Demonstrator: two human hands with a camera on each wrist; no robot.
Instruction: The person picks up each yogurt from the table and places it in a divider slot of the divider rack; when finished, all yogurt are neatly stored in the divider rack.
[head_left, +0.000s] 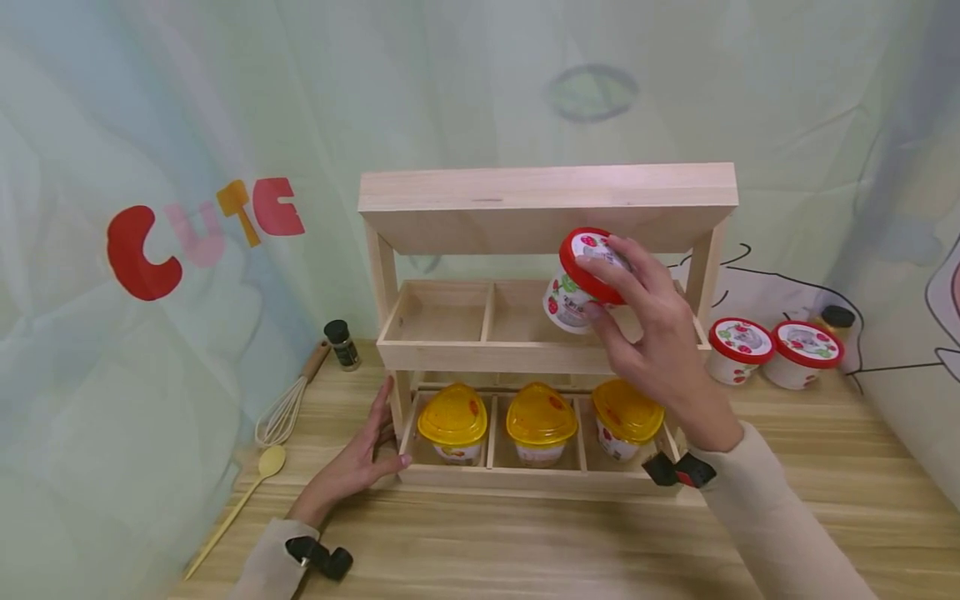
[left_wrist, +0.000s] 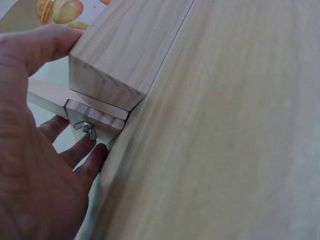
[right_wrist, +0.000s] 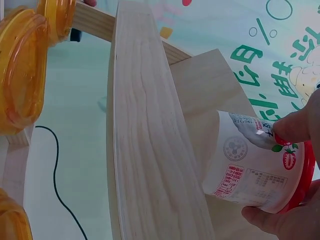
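Your right hand [head_left: 654, 321] grips 1 tilted tub [head_left: 573, 292] by the upper shelf [head_left: 495, 357], apparently mid-placement; next calls for levelling it. Your left hand [head_left: 354, 460], thumb and fingers apart, touches the rack [head_left: 547, 187].

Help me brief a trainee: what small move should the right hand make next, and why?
Probably level the red-lidded tub and lower it into the upper tray: the right hand holds it tilted near that tray, where the left compartment is empty.
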